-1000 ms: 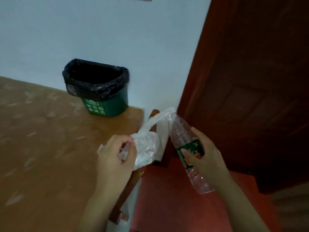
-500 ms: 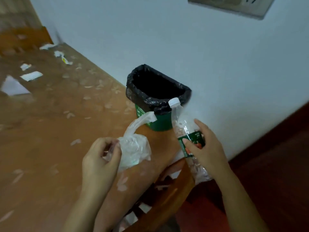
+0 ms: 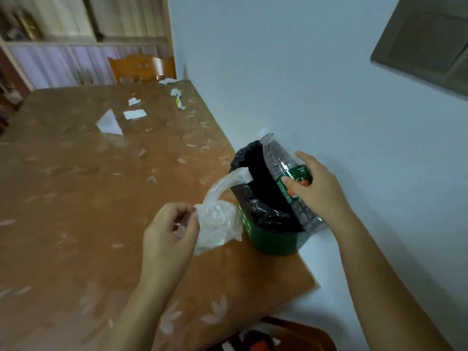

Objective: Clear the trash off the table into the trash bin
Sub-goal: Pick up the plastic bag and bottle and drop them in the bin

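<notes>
A small green trash bin (image 3: 276, 243) with a black liner stands on the table's right corner by the wall. My right hand (image 3: 320, 191) grips a clear plastic bottle (image 3: 279, 160) with a green label, held tilted over the bin's opening, white cap pointing up and away. My left hand (image 3: 168, 233) pinches a crumpled clear plastic bag (image 3: 217, 221) just left of the bin; one strip of the bag reaches up to the bin's rim. Several scraps of white paper (image 3: 109, 122) lie on the far part of the table.
The brown table (image 3: 76, 198) with a flower pattern runs along a white wall on the right. A wooden chair (image 3: 141, 68) stands at its far end, another chair (image 3: 283, 335) at the near corner. A window with curtains is behind.
The view has swung left, from the door to the table. Both hands with bottle and bag have closed in on the bin; the bottle is now over its opening.
</notes>
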The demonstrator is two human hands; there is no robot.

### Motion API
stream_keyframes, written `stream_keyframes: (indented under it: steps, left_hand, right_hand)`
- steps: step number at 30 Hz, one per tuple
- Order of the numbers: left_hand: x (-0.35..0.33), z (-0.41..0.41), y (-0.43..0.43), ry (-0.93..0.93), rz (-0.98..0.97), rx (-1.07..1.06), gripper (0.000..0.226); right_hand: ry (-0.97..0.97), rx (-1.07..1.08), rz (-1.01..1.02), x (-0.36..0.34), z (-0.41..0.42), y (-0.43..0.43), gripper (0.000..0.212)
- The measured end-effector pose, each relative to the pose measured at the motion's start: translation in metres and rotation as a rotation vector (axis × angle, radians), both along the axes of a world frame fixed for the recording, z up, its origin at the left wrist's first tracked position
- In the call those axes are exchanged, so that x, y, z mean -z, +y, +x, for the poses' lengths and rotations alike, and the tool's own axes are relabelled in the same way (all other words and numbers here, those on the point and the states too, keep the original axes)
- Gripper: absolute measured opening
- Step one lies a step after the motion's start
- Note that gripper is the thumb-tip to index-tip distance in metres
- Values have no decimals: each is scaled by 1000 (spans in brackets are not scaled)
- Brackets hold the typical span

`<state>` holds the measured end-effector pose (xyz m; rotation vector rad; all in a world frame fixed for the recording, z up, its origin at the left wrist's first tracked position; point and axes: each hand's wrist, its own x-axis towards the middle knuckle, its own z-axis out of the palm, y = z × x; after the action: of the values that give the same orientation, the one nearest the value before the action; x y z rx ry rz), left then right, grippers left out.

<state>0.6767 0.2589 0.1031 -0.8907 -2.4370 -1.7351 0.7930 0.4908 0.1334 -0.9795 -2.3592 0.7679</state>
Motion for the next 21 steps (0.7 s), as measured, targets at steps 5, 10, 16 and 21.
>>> stream_keyframes:
  steps: [5,10,16,21]
  left_hand:
    - [0,1,1,16,-20,-71,31]
    - [-6,-1,5,57,-18,-103,31]
    - [-5,3,14,43,-5,-101,22]
    - [-12,7,24,16,30,-87,24]
  right_hand:
    - [24,-21,-17,-6,-21,21,60]
    - [-58,-12,16,3,-29,24,57]
    - [1,3,78,0,-17,23,48]
    - [138,32,105,-10,0,17,36]
